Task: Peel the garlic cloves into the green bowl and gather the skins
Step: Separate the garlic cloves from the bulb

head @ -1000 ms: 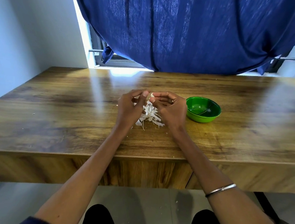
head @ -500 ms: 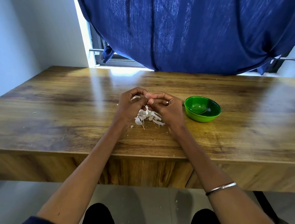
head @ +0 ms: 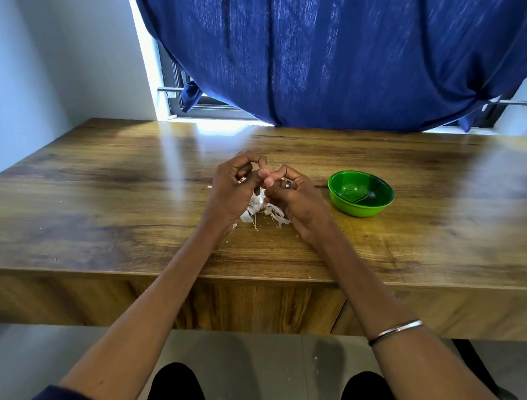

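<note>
At centre frame, above the brown wood-grain desk (head: 97, 205), the left hand (head: 229, 191) and right hand (head: 294, 196) meet, fingers curled and pinching a small garlic clove that stays almost hidden between them. Papery white skins (head: 259, 212) lie heaped just below. To the right, the round green plastic bowl (head: 360, 193) stands near; a slippery clove could squirt out and miss it, or loose skins scatter
</note>
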`<act>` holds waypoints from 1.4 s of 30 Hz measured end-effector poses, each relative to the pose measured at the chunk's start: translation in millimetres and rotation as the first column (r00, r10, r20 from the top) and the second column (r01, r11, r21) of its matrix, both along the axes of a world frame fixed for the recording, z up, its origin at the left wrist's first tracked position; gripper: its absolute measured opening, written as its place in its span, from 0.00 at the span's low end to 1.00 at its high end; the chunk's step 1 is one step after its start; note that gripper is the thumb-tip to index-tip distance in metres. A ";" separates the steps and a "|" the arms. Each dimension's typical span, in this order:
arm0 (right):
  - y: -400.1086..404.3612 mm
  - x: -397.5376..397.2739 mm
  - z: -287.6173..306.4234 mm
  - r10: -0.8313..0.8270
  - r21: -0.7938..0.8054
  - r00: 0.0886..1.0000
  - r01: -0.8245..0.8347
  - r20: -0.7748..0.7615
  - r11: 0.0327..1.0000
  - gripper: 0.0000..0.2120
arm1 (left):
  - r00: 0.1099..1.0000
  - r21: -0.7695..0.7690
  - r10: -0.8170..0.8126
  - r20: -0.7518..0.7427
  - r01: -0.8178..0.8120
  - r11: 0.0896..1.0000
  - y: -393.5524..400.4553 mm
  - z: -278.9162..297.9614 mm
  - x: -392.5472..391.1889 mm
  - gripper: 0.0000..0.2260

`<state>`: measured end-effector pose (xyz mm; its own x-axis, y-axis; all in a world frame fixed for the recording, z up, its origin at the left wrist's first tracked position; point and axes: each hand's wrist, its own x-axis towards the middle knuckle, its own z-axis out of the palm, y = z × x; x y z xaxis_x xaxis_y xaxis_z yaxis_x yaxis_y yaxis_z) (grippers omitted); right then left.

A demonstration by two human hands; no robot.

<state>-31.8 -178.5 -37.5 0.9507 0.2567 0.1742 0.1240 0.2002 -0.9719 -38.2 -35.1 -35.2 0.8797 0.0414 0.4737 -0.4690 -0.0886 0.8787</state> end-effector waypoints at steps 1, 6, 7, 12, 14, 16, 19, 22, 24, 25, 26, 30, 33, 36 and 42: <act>-0.2 -0.2 0.9 0.030 0.054 0.999 -0.028 -0.043 0.998 0.09 | 1.000 0.002 -0.010 0.005 0.010 1.000 -0.2 -0.1 0.1 0.08; -2.3 -2.2 4.2 0.121 0.256 0.979 -0.077 -0.163 0.964 0.07 | 0.999 -0.045 0.031 -0.017 -0.032 0.998 -1.7 4.3 -2.7 0.08; -2.8 -2.3 4.6 0.106 0.274 0.981 -0.058 -0.161 0.960 0.07 | 0.998 -0.067 0.057 -0.031 -0.059 0.996 -1.3 4.7 -3.1 0.08; -0.6 -5.2 6.5 -0.044 0.202 0.994 0.063 -0.097 0.977 0.09 | 0.989 -0.073 0.128 -0.076 -0.133 0.988 1.4 1.0 -1.6 0.06; 1.2 -4.8 4.0 -0.116 0.117 0.993 0.119 -0.035 0.986 0.12 | 0.990 -0.075 0.111 -0.082 -0.117 0.990 0.6 0.3 -1.6 0.06; 2.2 -3.5 2.2 -0.193 0.075 0.981 0.191 0.017 0.979 0.10 | 0.990 -0.079 0.097 -0.101 -0.105 0.991 -0.4 1.4 -2.4 0.06; 0.7 -2.6 1.0 -0.265 0.047 0.961 0.262 0.079 0.964 0.08 | 0.987 -0.103 0.048 -0.155 -0.064 0.993 0.2 3.2 -3.2 0.07; 0.7 -4.7 0.7 -0.261 -0.003 0.955 0.264 0.140 0.965 0.09 | 0.981 -0.127 -0.001 -0.193 -0.024 0.992 1.6 4.3 -4.9 0.02; 1.6 -5.3 1.2 -0.274 -0.014 0.950 0.279 0.148 0.960 0.10 | 0.982 -0.117 0.015 -0.189 -0.038 0.992 2.0 4.0 -3.8 0.02; 1.8 -5.3 1.4 -0.279 -0.012 0.949 0.283 0.146 0.959 0.11 | 0.983 -0.107 0.026 -0.183 -0.046 0.993 2.2 3.7 -3.1 0.03; 1.8 -5.3 1.7 -0.280 -0.010 0.949 0.284 0.148 0.959 0.11 | 0.983 -0.099 0.032 -0.179 -0.050 0.994 2.0 3.6 -2.7 0.04; 2.8 -5.0 -0.4 -0.320 -0.097 0.922 0.346 0.218 0.933 0.10 | 0.984 -0.091 0.039 -0.175 -0.055 0.994 0.8 3.5 -3.2 0.05; 3.8 -5.5 -1.6 -0.353 -0.167 0.888 0.411 0.294 0.896 0.07 | 0.984 -0.090 0.041 -0.176 -0.057 0.994 1.1 3.7 -2.4 0.06; 3.6 -5.3 -2.8 -0.339 -0.203 0.884 0.415 0.322 0.887 0.04 | 0.986 -0.069 0.035 -0.166 -0.047 0.997 1.2 3.4 -2.3 0.07; 3.8 -3.4 -2.3 -0.311 -0.168 0.925 0.349 0.217 0.922 0.03 | 0.986 -0.088 -0.003 -0.169 -0.013 0.996 1.9 2.1 -1.5 0.06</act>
